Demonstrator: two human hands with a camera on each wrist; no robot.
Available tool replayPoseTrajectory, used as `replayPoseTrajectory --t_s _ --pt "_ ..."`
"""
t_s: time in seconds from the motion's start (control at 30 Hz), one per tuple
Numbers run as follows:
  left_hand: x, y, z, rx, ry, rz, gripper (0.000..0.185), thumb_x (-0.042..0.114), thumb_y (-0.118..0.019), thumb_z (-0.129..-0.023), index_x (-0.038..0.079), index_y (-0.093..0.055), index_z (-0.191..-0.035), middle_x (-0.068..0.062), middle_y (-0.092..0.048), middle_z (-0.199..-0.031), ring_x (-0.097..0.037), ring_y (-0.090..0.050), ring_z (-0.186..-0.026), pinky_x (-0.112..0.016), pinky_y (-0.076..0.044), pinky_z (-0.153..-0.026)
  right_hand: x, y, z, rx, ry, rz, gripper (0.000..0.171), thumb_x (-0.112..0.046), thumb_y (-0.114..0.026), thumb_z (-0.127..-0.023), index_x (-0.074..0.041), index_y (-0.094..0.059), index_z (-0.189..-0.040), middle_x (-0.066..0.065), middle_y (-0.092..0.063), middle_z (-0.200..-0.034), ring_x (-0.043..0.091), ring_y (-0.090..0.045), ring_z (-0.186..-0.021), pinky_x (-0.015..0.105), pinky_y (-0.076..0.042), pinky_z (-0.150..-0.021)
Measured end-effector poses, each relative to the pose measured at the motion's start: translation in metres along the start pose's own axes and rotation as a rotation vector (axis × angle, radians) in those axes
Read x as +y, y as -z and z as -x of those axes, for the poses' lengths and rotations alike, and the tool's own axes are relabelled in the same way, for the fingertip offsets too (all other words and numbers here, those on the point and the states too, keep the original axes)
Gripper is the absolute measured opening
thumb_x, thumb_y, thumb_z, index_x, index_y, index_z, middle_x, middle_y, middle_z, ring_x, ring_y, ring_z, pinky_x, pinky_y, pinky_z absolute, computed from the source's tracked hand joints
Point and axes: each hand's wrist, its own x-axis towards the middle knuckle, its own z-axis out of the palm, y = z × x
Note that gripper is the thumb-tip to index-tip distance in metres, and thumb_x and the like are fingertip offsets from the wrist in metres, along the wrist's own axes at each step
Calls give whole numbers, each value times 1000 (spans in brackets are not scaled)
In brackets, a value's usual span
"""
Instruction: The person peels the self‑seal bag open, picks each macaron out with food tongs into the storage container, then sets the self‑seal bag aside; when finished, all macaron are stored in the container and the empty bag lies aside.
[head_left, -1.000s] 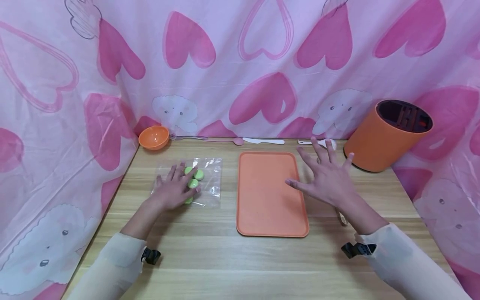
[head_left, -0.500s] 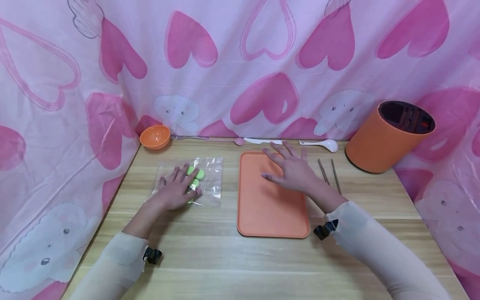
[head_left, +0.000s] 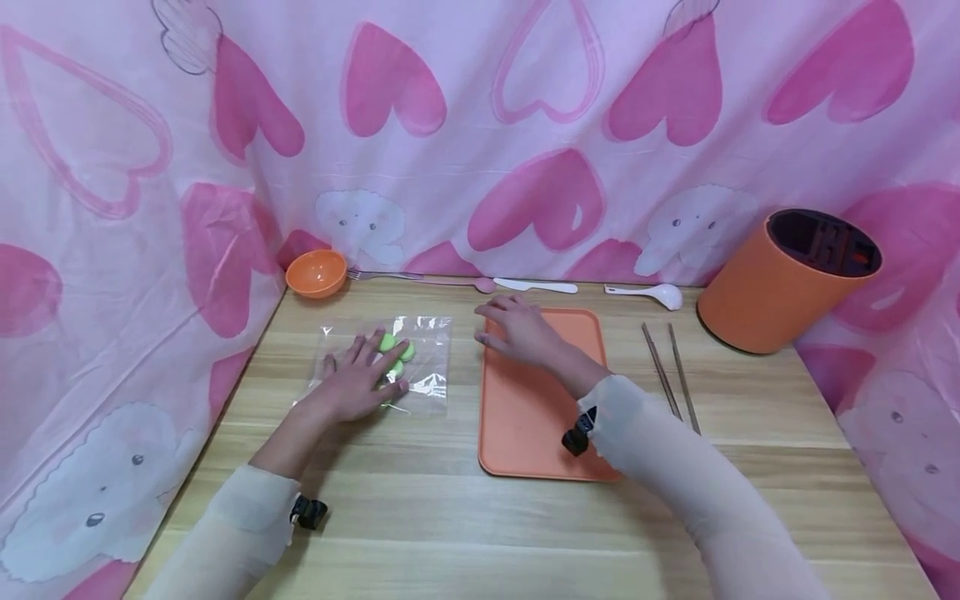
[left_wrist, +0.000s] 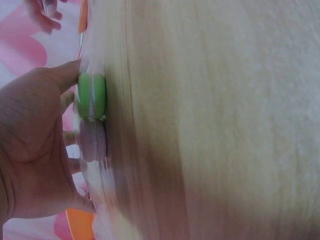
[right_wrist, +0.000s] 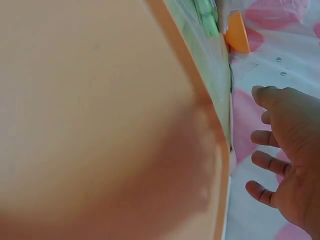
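Observation:
My left hand [head_left: 351, 388] rests with spread fingers on a clear plastic bag [head_left: 433, 335] lying flat on the table. Inside the bag are several green macarons [head_left: 407, 351], partly covered by the fingers. The left wrist view shows one green macaron [left_wrist: 92, 96] edge-on beside a dull purple one [left_wrist: 93, 140]. Over the far left corner of an orange tray [head_left: 517, 442] hovers my right hand [head_left: 523, 335], its fingers loosely extended and holding nothing. A gap shows between that hand [right_wrist: 295, 145] and the tray rim in the right wrist view.
Along the back lie a fork [head_left: 386, 275], a pink spoon [head_left: 483, 285], a white knife [head_left: 536, 287] and a white ladle [head_left: 663, 295]. An orange bowl [head_left: 317, 274] stands back left, an orange knife block [head_left: 780, 287] back right. Chopsticks [head_left: 682, 375] lie right of the tray.
My right hand has moved left, from the tray's right side across to its far left corner, uncovering the chopsticks and ladle. My left hand has stayed on the bag.

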Motion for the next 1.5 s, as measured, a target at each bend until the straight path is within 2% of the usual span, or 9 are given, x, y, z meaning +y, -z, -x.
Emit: replayPoseTrajectory --t_s 0.27,0.4,0.53,0.63,0.83,1.03,1.37,1.5 --pt "-1 -1 1 -9 9 6 76 63 -49 -112 37 -20 -178 -18 1 -188 -57 -1 -170 -96 0 -121 -10 -28 -36 -34 61 -35 41 -24 -71 -109 -2 -71 -143 16 -75 -140 33 -67 -137 55 -40 -132" --pt "0 -1 0 -10 11 9 76 64 -48 -112 38 -19 -178 -16 3 -188 -56 0 -171 -95 0 -121 -14 -35 -48 -47 35 -10 37 -23 -68 -110 -3 -72 -142 15 -75 -139 33 -67 -135 56 -47 -126" --pt "0 -1 0 -8 7 9 76 64 -48 -112 39 -19 -178 -16 2 -188 -57 -1 -170 -96 -1 -120 -18 -40 -55 -54 -75 31 36 -28 -65 -112 -12 -73 -142 9 -73 -138 33 -65 -135 67 -49 -117" --pt "-1 -1 0 -7 4 7 76 63 -48 -112 39 -19 -178 -17 1 -188 -58 -1 -170 -96 -1 -120 -21 -43 -58 -62 -125 42 33 -30 -64 -112 -17 -75 -141 5 -72 -135 31 -64 -134 69 -48 -111" --pt "-2 -1 0 -4 8 5 75 62 -49 -112 39 -19 -178 -17 1 -188 -57 -2 -170 -96 -2 -120 -27 -48 -65 -53 -98 45 31 -28 -63 -112 -19 -76 -139 4 -72 -135 30 -64 -133 64 -47 -110" --pt "-2 -2 0 -4 8 12 76 61 -50 -112 38 -19 -178 -17 2 -188 -57 -1 -171 -96 0 -120 -33 -53 -71 -48 -73 73 26 -18 -64 -109 -24 -81 -128 2 -70 -130 32 -62 -128 62 -49 -107" --pt "-1 -1 1 -9 12 12 75 61 -49 -112 39 -19 -178 -17 2 -188 -57 0 -171 -96 0 -120 -33 -59 -77 -81 -133 77 32 -7 -65 -106 -26 -81 -126 0 -65 -126 31 -57 -122 60 -49 -105" --pt "0 -1 1 -16 19 15 75 61 -49 -112 39 -19 -178 -15 2 -188 -56 0 -171 -95 1 -121 -32 -59 -80 -92 -158 67 34 -5 -65 -104 -24 -81 -126 0 -65 -127 31 -56 -125 65 -47 -109"
